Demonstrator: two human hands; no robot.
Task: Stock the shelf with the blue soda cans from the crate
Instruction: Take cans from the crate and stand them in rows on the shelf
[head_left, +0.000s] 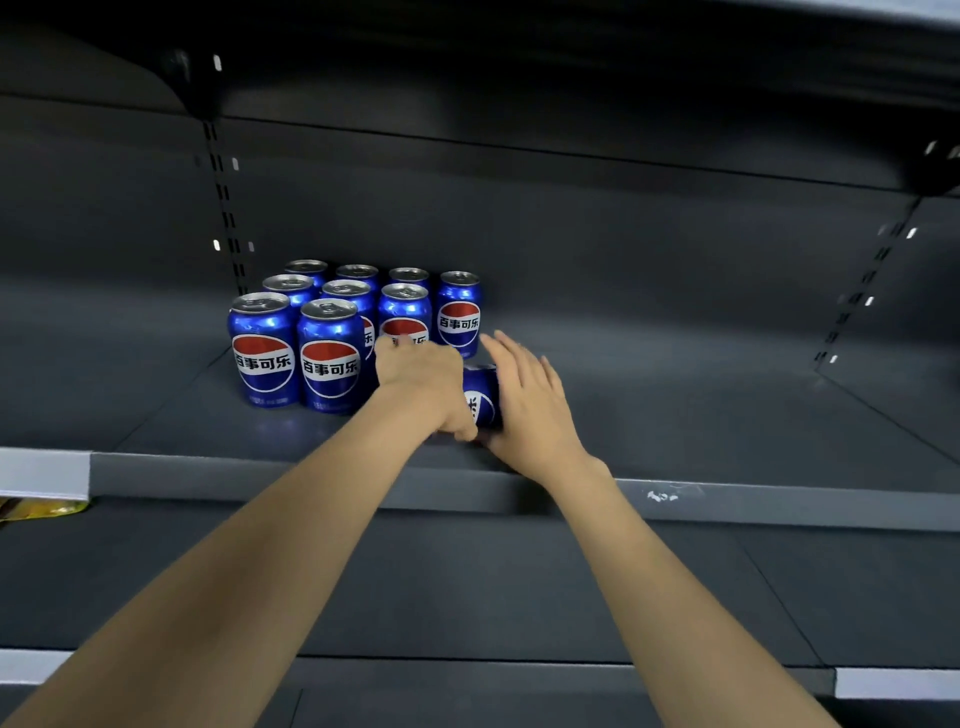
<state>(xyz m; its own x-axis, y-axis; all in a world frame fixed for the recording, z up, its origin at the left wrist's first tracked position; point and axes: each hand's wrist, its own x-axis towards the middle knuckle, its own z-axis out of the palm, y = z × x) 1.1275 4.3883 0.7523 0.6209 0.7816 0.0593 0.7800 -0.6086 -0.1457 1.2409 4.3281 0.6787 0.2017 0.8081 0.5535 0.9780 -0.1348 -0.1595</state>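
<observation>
On the dark grey shelf (675, 415), near its front lip, a blue Pepsi can (480, 397) is showing between two bare hands; the left hand (423, 382) is curling its fingers over the can's left side and gripping it; the right hand (524, 400) is lying against the can's right side with fingers straight and slightly spread, holding nothing; just behind and to the left, a block of upright blue Pepsi cans (332, 332) is standing on the same shelf; a white price strip (44, 473) is running along the shelf edge at far left.
</observation>
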